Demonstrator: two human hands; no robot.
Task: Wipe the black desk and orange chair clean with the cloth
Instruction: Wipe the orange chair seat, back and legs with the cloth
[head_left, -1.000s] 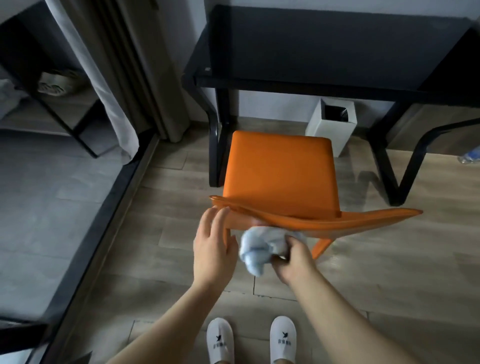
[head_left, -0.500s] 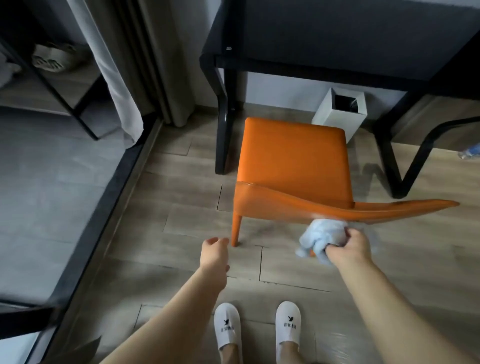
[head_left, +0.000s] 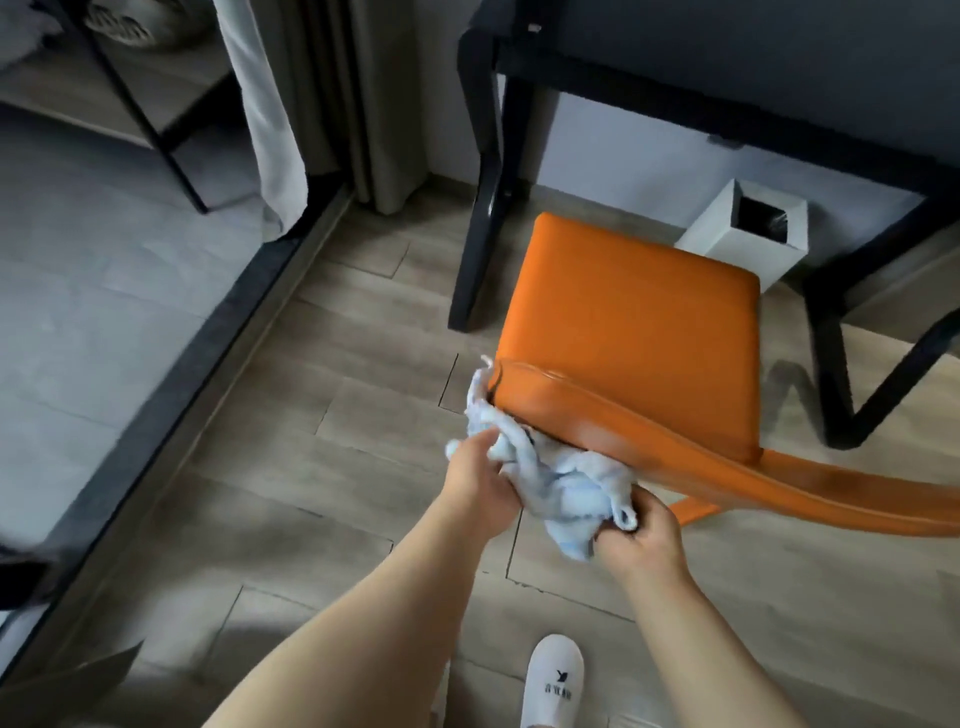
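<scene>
Forearms: both are being shown bare up to the lower frame edge; no sleeve is being seen.
Left hand (head_left: 478, 480): no glove, ring or watch is being shown on the visible part.
Right hand (head_left: 641, 540): is likewise being shown uncovered, with the wrist bare.
Footwear: a white closed-toe slipper (head_left: 553, 680) is being worn on the one foot being seen.
Slipper marking: a small dark bird-like logo is being displayed on the upper, with a short line of dark characters beneath it, too small to be read.
</scene>
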